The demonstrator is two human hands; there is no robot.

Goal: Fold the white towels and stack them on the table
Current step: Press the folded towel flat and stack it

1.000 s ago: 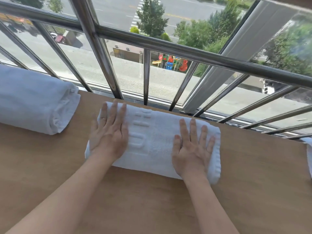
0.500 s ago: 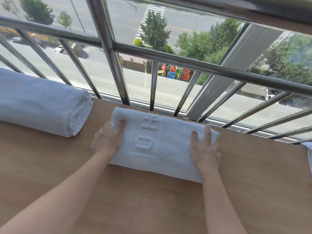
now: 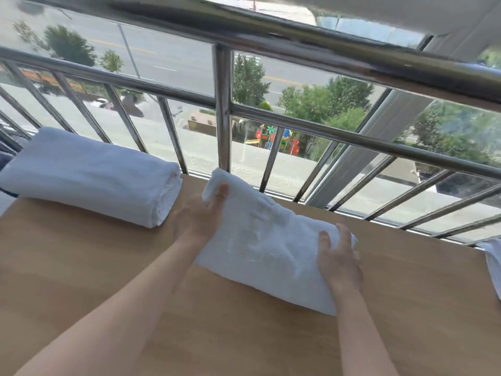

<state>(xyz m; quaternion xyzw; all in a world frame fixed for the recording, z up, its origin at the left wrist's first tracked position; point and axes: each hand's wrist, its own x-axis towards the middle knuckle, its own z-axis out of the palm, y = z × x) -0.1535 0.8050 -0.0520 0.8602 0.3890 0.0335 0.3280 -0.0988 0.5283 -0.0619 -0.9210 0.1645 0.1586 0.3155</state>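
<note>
A folded white towel (image 3: 267, 240) with an embossed mark lies at a slant in the middle of the wooden table (image 3: 244, 335). My left hand (image 3: 196, 217) grips its left end, thumb on top, and that end is raised off the table. My right hand (image 3: 339, 257) holds its right end, fingers over the top. A second folded white towel (image 3: 89, 175) rests at the table's far left, close to my left hand.
A steel railing (image 3: 223, 109) with slanted bars runs along the table's far edge, with glass and a street far below behind it. A bit of white cloth (image 3: 492, 256) shows at the right edge of the table.
My hands went from pressing flat on the towel to gripping its two ends. The left end has come up off the table and the towel now sits nearer the other folded towel.
</note>
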